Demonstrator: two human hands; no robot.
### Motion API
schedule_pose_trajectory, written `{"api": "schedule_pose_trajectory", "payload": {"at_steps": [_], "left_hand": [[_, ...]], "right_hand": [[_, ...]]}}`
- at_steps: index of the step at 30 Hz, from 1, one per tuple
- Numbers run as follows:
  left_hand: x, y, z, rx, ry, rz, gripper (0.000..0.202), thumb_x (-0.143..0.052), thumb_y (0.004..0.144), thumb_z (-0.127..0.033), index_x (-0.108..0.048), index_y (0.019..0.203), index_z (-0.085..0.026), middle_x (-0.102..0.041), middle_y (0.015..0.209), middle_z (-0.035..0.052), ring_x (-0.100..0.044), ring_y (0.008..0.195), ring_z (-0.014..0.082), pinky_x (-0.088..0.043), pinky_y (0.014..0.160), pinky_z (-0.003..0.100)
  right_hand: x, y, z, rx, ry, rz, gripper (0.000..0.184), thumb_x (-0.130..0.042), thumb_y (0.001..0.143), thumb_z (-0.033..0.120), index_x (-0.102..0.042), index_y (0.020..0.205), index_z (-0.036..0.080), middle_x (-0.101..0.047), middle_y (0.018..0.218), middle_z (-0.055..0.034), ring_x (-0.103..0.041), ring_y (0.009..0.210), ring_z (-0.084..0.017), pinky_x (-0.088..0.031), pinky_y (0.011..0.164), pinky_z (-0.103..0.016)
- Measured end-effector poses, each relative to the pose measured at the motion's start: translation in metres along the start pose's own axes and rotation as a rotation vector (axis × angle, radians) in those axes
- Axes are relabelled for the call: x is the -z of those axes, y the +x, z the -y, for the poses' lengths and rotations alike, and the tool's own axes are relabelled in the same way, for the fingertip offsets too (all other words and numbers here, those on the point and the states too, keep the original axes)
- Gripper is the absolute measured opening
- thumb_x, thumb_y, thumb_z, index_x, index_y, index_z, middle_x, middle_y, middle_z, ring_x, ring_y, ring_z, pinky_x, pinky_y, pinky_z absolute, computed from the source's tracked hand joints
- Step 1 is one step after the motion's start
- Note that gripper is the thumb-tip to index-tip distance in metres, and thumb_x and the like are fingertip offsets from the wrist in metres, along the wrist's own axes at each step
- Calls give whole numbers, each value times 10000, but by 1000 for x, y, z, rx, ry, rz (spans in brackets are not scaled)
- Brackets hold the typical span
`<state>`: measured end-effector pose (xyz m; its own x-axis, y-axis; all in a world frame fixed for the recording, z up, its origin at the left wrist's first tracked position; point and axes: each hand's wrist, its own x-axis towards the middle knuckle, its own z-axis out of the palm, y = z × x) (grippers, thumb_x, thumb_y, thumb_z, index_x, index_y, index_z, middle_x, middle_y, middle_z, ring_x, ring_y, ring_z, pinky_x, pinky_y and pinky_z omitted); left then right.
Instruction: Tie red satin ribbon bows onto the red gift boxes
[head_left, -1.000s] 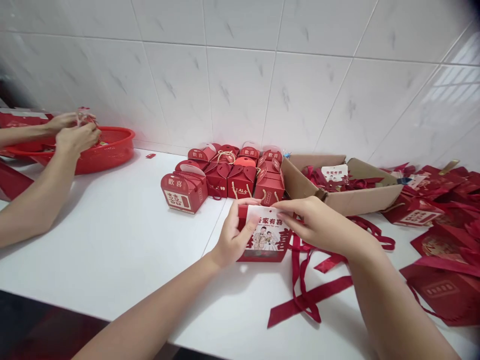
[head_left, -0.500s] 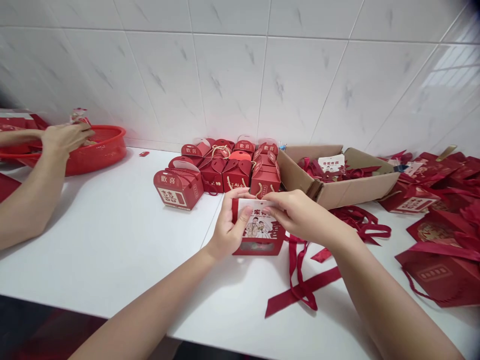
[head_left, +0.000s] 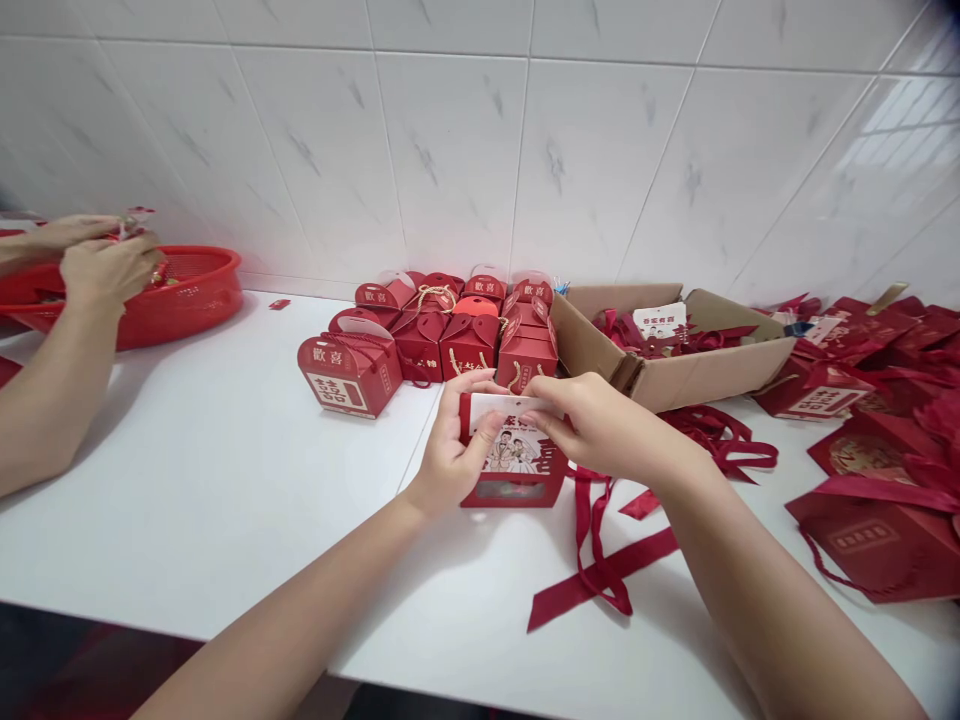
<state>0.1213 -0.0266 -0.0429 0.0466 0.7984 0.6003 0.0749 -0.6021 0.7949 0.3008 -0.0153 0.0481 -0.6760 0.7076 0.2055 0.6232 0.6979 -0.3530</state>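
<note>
A red gift box [head_left: 513,492] with a clear window and a printed bridal couple stands on the white table in front of me. My left hand [head_left: 459,440] grips its upper left edge, thumb on the front and fingers behind. At its top right my right hand [head_left: 592,425] pinches the upper edge of the white-topped front, thumb and fingers closed. Dark red ribbons [head_left: 600,585] trail from beside the box across the table on the right. The back of the box is hidden.
Several small red boxes [head_left: 349,370] stand behind my hands. An open cardboard box [head_left: 709,375] holds ribbons and cards. More red boxes [head_left: 855,535] pile up at right. At left, a co-worker's hands [head_left: 105,265] hold a small packet over a red plastic basket [head_left: 199,310].
My hands keep their hold on the gift box almost unchanged. The co-worker's hands have come together around the small packet. The whole view has shifted slightly.
</note>
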Motion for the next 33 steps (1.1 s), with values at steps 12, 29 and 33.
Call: {"api": "schedule_pose_trajectory", "payload": {"at_steps": [12, 29, 33], "left_hand": [[0, 0, 3, -1, 14, 1, 420, -547, 886, -290, -386, 1273, -288, -560, 1085, 41, -559, 1015, 154, -467, 906, 305], [6, 4, -13, 183, 95, -6, 282, -626, 818, -351, -525, 1032, -198, -605, 884, 18, -600, 743, 119, -516, 630, 203], [12, 8, -13, 168, 169, 15, 224, -654, 788, -358, -524, 853, -186, -572, 715, -32, -553, 623, 89, -477, 556, 166]], "right_hand": [[1, -3, -3, 24, 29, 3, 211, -427, 882, 134, -325, 707, 193, -405, 581, 52, -345, 506, -76, -267, 472, -205], [2, -3, -1, -2, 28, -11, 147, -442, 875, 123, -583, 849, 160, -595, 686, -9, -479, 572, -103, -341, 532, -222], [12, -8, -3, 37, 110, -26, 193, -471, 902, 220, -649, 956, 167, -676, 815, -41, -579, 676, -139, -413, 605, -244]]}}
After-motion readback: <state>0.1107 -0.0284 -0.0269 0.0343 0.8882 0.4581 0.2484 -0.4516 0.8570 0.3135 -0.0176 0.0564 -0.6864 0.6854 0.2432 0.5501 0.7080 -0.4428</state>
